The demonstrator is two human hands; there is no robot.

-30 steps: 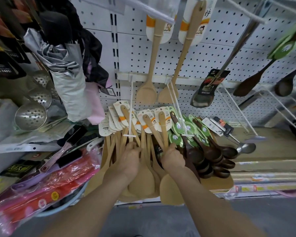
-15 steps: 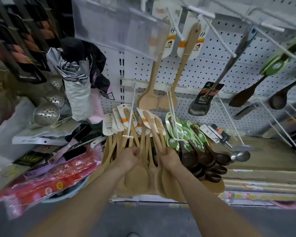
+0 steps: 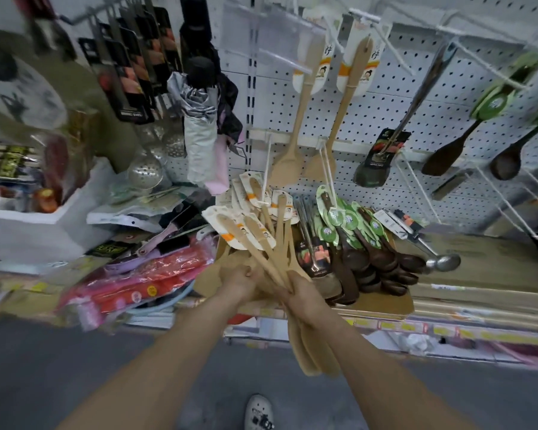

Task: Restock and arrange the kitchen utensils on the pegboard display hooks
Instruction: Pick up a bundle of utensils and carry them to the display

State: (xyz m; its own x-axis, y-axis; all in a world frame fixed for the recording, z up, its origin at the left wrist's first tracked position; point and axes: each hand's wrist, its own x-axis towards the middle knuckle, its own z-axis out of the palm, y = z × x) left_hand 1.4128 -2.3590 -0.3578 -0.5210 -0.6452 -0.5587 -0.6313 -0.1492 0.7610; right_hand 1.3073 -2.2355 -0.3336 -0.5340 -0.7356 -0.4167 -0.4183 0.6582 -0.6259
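Gathering stock looks like the step in hand. The right hand (image 3: 302, 293) is wrapped tight round the necks of a bundle of pale wooden, card-labelled spatulas (image 3: 263, 246), and the left hand (image 3: 241, 280) curls onto the same bundle just beside it. The bundle is held in the air in front of the shelf edge, with its handles fanned up and to the left and its blades hanging below the right wrist.

The next move probably calls for freeing one labelled handle from the fan and threading its hole over a long white wire hook (image 3: 266, 169) on the white perforated pegboard (image 3: 385, 119). The crossed handles could snag as it comes out.

Both hands' fingertips are hidden behind the wood, so I cannot tell how many spatulas each holds. The hanging holes are too small to make out, and the goods at far left are smeared. Dark brown wooden spoons with green tags (image 3: 385, 262) lie on the shelf to the right.
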